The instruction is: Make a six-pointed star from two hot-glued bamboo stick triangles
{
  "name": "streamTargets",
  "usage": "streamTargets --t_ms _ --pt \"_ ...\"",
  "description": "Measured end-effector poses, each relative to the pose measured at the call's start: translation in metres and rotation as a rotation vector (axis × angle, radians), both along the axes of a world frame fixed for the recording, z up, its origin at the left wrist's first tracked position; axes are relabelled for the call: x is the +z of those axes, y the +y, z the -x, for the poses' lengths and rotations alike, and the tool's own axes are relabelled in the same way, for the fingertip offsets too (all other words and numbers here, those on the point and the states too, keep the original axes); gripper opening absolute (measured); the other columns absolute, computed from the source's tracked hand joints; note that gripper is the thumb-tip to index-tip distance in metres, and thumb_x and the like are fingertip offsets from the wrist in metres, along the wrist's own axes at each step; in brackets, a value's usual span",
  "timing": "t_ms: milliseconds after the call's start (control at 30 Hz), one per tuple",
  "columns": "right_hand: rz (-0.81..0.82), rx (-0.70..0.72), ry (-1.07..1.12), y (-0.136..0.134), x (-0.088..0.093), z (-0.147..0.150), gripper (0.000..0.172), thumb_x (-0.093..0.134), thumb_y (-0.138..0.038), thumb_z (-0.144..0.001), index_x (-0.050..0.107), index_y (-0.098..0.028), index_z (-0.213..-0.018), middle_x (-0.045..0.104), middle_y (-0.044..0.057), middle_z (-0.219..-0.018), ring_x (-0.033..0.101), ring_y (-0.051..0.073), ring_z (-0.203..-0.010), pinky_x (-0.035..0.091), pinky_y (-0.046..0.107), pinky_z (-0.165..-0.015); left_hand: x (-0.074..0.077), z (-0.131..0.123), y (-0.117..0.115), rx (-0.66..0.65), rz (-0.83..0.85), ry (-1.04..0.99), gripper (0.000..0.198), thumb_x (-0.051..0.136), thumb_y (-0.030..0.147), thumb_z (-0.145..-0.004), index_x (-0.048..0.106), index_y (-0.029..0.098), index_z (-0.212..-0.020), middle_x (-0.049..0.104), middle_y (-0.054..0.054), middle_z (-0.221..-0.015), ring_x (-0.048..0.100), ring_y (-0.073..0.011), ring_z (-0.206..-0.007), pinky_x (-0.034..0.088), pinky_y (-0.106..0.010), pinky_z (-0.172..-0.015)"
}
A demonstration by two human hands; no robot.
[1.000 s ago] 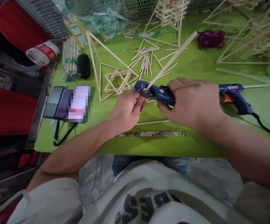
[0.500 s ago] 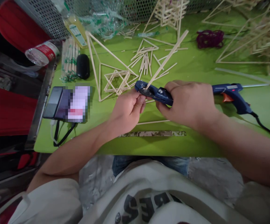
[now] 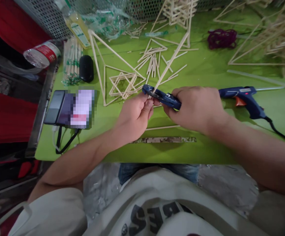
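My left hand (image 3: 135, 113) is closed, with thumb and fingers pinching the lower end of thin wooden sticks (image 3: 171, 62). From the pinch the sticks slant up and to the right over the table. Around their lower part sit the jaws of a blue hand cutter (image 3: 163, 97). My right hand (image 3: 197, 106) is wrapped round the cutter's handles from the right. Fingers and jaws hide the sticks' lower ends. Below the hands, a single wooden stick (image 3: 162, 127) and a patterned strip (image 3: 167, 140) lie on the green table (image 3: 201, 152).
A blue glue gun (image 3: 245, 98) lies at right, its cord trailing off. Wooden stick frames (image 3: 104, 82), loose short sticks (image 3: 153, 64) and purple cord (image 3: 222, 38) spread behind the hands. At left are a phone (image 3: 82, 108), a black case (image 3: 86, 68) and a bottle (image 3: 77, 28).
The sticks have tilted more upright, their far end shifting left and down. The cutter has turned slightly in my right hand, which moved a little left. My left hand keeps its pinch.
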State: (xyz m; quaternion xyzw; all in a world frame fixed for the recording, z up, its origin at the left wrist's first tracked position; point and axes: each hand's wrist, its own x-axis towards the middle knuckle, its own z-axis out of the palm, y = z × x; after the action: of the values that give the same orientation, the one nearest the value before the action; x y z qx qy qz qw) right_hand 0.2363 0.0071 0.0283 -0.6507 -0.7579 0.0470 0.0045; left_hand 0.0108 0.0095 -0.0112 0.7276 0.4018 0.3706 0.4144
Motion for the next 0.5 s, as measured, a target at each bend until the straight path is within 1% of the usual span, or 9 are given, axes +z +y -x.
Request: streamTargets --t_ms 133,300,400,500 --pt "0.050 -0.003 0.005 0.0009 0.0033 0.0006 0.027 0.066 -0.049 -0.102 0.078 -0.026 -0.097 0.084 0.011 -0.091 0.080 0.035 -0.086 0.030 0.041 -0.066 -0.0029 -0.0006 0.0010 -0.001 0.021 -0.006 0.055 0.047 0.069 -0.125 0.073 0.024 -0.106 0.064 -0.002 -0.075 0.055 -0.0168 -0.059 0.043 -0.035 -0.053" --pt "0.099 0.002 0.008 0.0031 0.0073 0.0005 0.035 0.058 -0.051 -0.106 0.081 -0.026 -0.097 0.083 0.014 -0.090 0.077 0.036 -0.084 0.034 0.042 -0.066 -0.0067 -0.0036 0.0040 0.019 0.034 0.003 0.052 0.048 0.065 -0.126 0.072 0.025 -0.104 0.066 -0.003 -0.075 0.054 -0.0165 -0.058 0.041 -0.035 -0.050" --pt "0.114 -0.006 -0.022 0.0051 0.0060 0.0000 0.037 0.057 -0.053 -0.104 0.082 -0.026 -0.099 0.083 0.015 -0.090 0.075 0.035 -0.082 0.034 0.042 -0.066 -0.0054 -0.0044 0.0067 0.022 0.032 0.020 0.052 0.050 0.065 -0.125 0.071 0.025 -0.101 0.063 -0.001 -0.070 0.052 -0.0158 -0.054 0.040 -0.034 -0.049" --pt "0.130 -0.009 -0.018 0.0067 0.0039 -0.0010 0.038 0.057 -0.052 -0.104 0.084 -0.026 -0.101 0.083 0.015 -0.091 0.074 0.035 -0.083 0.038 0.043 -0.069 -0.0030 -0.0043 0.0089 0.015 0.044 0.029 0.053 0.050 0.067 -0.125 0.071 0.025 -0.099 0.058 0.001 -0.065 0.050 -0.0155 -0.052 0.039 -0.034 -0.047"
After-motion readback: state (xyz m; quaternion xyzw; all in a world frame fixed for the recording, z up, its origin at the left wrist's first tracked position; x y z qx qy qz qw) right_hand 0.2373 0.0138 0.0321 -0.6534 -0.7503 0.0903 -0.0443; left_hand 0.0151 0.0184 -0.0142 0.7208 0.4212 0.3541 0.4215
